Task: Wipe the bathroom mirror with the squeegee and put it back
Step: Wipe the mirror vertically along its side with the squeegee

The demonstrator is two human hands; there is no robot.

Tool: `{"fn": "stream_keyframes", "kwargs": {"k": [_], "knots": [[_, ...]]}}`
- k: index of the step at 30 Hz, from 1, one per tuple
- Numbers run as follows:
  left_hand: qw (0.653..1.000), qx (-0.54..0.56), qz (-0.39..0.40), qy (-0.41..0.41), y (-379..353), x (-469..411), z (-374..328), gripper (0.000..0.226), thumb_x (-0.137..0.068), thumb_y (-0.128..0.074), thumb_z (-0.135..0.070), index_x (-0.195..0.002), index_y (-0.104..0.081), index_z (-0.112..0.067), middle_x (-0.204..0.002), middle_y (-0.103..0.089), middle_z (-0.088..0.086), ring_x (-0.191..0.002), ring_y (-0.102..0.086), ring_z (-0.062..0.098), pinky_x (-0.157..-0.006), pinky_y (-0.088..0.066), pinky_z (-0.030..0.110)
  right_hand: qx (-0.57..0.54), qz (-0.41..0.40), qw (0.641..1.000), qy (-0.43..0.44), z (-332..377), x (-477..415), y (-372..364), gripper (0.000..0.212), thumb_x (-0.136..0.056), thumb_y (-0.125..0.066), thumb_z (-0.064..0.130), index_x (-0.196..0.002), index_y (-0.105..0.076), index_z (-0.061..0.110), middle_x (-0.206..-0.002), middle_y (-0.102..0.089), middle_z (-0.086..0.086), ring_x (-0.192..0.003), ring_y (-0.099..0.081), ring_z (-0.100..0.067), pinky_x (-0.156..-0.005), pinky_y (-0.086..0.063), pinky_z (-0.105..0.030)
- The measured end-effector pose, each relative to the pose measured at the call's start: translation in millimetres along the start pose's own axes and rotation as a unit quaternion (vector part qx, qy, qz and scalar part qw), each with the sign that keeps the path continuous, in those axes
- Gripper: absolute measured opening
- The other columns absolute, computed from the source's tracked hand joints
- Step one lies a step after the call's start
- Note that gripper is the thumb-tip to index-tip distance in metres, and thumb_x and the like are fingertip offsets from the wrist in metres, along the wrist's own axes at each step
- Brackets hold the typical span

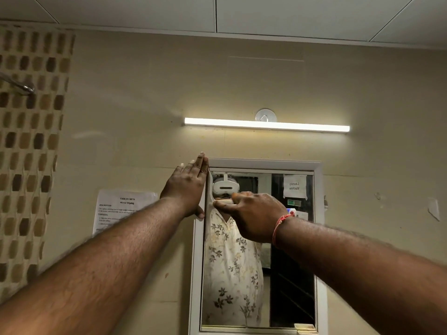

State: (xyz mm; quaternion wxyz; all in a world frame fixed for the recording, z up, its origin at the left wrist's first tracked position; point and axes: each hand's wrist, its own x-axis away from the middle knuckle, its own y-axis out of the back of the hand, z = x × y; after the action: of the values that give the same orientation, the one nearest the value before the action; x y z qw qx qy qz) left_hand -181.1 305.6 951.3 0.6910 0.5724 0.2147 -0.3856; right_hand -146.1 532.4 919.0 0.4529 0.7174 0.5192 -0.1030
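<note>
The bathroom mirror (290, 250) hangs in a white frame (266, 163) on the beige wall. My right hand (254, 213) is closed around the white squeegee (222, 202), whose handle end pokes out to the left of my fingers, pressed against the upper left part of the glass. Most of the squeegee is hidden behind the hand. My left hand (188, 187) lies flat, fingers together and pointing up, against the frame's top left corner. The glass reflects a person in a floral shirt wearing a white headset.
A lit tube light (266, 125) runs across the wall above the mirror. A printed task sheet (121, 209) is stuck to the wall left of the frame. Brown mosaic tiles (29, 141) and a metal shower pipe (21, 87) are at far left.
</note>
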Motion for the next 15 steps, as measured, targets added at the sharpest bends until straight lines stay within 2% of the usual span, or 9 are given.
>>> {"fn": "stream_keyframes", "kwargs": {"k": [3,6,8,12,15], "knots": [[0.999,-0.040,0.011,0.013,6,3,-8,0.172,-0.063,-0.093,-0.071,-0.170,0.023,-0.004,-0.181,0.026,0.016,-0.162,-0.036,0.036,-0.134,-0.032,0.051,0.000,0.005,1.000,0.001,-4,1,-3,0.066,-0.106,-0.041,0.028,-0.165,-0.020,0.049,-0.112,-0.066,-0.003,-0.089,-0.068,-0.024,-0.062,-0.052,-0.033],[0.998,-0.057,0.006,0.019,9,3,-12,0.173,-0.062,-0.096,-0.067,-0.169,0.025,-0.004,-0.180,0.028,0.017,-0.138,-0.059,0.031,-0.115,-0.051,0.046,0.012,0.005,1.000,0.002,-14,6,-2,0.065,-0.106,-0.039,0.030,-0.164,-0.019,0.051,-0.108,-0.066,-0.002,-0.086,-0.068,-0.025,-0.061,-0.056,-0.036],[0.998,-0.057,0.007,0.021,10,4,-13,0.173,-0.064,-0.098,-0.064,-0.168,0.026,-0.005,-0.179,0.030,0.016,-0.132,-0.062,0.030,-0.109,-0.055,0.044,0.011,0.005,1.000,-0.002,-20,11,-2,0.064,-0.107,-0.038,0.030,-0.164,-0.018,0.051,-0.105,-0.066,-0.001,-0.082,-0.066,-0.023,-0.060,-0.057,-0.035],[0.998,-0.054,0.009,0.030,13,9,-11,0.171,-0.065,-0.099,-0.060,-0.169,0.026,-0.007,-0.179,0.031,0.013,-0.133,-0.063,0.029,-0.107,-0.056,0.044,0.004,0.002,1.000,-0.002,-23,13,1,0.064,-0.106,-0.039,0.028,-0.163,-0.021,0.050,-0.101,-0.064,-0.001,-0.080,-0.066,-0.024,-0.061,-0.059,-0.039],[0.997,-0.063,0.016,0.034,15,8,-13,0.173,-0.065,-0.099,-0.062,-0.167,0.030,-0.008,-0.178,0.035,0.012,-0.127,-0.065,0.028,-0.103,-0.057,0.043,0.006,-0.004,1.000,0.001,-26,16,0,0.062,-0.107,-0.039,0.029,-0.163,-0.022,0.050,-0.102,-0.065,-0.002,-0.081,-0.066,-0.025,-0.062,-0.061,-0.041]]}}
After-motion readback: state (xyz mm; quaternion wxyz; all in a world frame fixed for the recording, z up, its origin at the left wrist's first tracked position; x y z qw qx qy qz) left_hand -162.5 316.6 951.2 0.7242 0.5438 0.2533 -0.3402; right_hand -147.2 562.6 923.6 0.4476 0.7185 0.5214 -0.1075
